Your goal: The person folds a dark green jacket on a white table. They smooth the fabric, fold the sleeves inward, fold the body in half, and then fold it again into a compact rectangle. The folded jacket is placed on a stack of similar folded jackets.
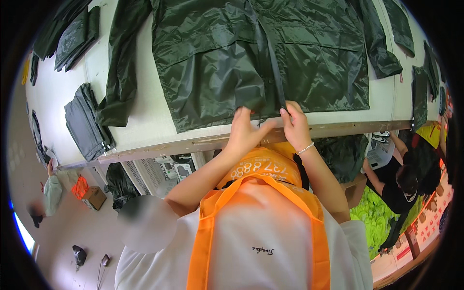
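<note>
A dark green jacket (203, 87) lies spread on the table (145, 108), its hem toward the wearer and its upper end cut off by the top of the view. Its long axis runs away from the wearer, marked by the front opening (271, 63), which leans slightly to the left as it recedes. We judge this the governing relation: the body of the jacket lies directly beyond the 2 hands, and the lower end of the opening falls between them, nearer the right hand (296, 126).

That hand is closed in a pinch, thumb against fingers, on the lower front corner of the jacket. The left hand (245, 131) is partly open, its thumb stretched toward the right hand and its fingertips at the hem; whether these hook the fabric we cannot tell. We note a pale bracelet (305, 148) on the right wrist.

The 2 sleeves flank the body: the left sleeve (122, 67) reaches down near the table's front edge, while the right sleeve (379, 48) ends farther from it. Beyond the left cuff we see a folded dark green garment (86, 122); more folded pieces (419, 94) lie at the far right. Below the table, at right, a co-worker (408, 181) in black is beside lime-green material (371, 217).
</note>
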The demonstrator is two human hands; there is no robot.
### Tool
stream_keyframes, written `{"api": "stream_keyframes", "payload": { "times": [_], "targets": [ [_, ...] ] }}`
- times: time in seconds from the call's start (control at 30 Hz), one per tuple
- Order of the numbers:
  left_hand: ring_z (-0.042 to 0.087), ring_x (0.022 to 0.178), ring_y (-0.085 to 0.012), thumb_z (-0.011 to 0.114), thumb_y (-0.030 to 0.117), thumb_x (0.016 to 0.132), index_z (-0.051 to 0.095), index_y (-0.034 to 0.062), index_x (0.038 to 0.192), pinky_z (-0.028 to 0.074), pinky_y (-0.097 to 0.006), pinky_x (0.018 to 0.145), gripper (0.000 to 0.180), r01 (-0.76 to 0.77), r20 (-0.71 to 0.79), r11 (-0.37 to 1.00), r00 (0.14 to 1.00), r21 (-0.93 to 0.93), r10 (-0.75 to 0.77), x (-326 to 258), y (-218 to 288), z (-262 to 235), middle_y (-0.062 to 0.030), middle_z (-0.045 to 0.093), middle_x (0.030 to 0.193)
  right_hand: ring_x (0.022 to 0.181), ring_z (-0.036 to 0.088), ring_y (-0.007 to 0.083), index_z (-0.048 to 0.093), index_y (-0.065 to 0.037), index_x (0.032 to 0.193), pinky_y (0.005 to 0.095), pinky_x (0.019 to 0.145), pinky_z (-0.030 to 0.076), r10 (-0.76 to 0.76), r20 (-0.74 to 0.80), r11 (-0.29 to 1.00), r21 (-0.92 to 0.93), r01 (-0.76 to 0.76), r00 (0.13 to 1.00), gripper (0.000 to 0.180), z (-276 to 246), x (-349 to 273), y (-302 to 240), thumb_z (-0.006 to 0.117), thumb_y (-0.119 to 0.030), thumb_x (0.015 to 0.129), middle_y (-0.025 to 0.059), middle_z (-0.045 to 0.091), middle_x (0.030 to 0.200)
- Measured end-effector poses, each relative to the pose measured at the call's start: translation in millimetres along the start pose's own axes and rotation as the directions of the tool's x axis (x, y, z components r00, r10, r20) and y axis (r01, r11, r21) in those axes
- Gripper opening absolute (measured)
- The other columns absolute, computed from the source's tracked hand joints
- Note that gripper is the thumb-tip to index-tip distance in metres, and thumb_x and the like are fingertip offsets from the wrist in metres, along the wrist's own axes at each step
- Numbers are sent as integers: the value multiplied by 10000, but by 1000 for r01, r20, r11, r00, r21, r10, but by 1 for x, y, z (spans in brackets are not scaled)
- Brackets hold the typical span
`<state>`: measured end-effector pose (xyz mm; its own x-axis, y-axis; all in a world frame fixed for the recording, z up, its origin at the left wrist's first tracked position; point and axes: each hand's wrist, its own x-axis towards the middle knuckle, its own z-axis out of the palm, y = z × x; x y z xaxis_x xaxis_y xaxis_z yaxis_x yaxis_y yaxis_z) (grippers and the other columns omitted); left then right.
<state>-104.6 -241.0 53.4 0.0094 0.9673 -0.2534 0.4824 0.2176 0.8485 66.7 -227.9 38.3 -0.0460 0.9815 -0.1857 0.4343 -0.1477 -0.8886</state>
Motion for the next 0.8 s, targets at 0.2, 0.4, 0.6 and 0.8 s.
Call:
{"api": "stream_keyframes", "payload": {
  "times": [0.2,0.4,0.6,0.8],
  "targets": [
    [613,823,-175,642,123,845,596,-93,913,497,-273,699,231,620,440,261,740,-740,-509,24,1,17,-134,615,912,616,593,152,658,8,980,219,606,461,9,-167,1000,27,-5,986,163,4,1,-15,638,-43,827,106,651,802],
    [598,844,-234,504,75,866,562,-60,920,495,-339,787,157,564,525,-39,739,-825,-423,18,-12,19,-143,611,939,648,583,67,659,20,970,204,613,466,330,-153,902,342,-263,932,146,10,-2,-5,638,-62,851,34,660,789],
    [593,864,-233,503,89,860,568,-46,928,493,-352,803,164,523,531,-131,762,-842,-370,13,-9,14,-134,617,936,687,577,52,655,22,979,199,626,469,315,-120,883,400,-244,941,154,7,-6,-9,632,-81,867,9,651,792],
    [615,807,-202,663,98,834,586,-38,903,522,-318,734,170,535,452,82,778,-841,-435,12,6,20,-106,627,921,715,589,65,658,17,969,205,637,474,233,-135,934,308,-183,963,146,5,-10,-9,642,-61,847,30,657,849]
  ]
}}
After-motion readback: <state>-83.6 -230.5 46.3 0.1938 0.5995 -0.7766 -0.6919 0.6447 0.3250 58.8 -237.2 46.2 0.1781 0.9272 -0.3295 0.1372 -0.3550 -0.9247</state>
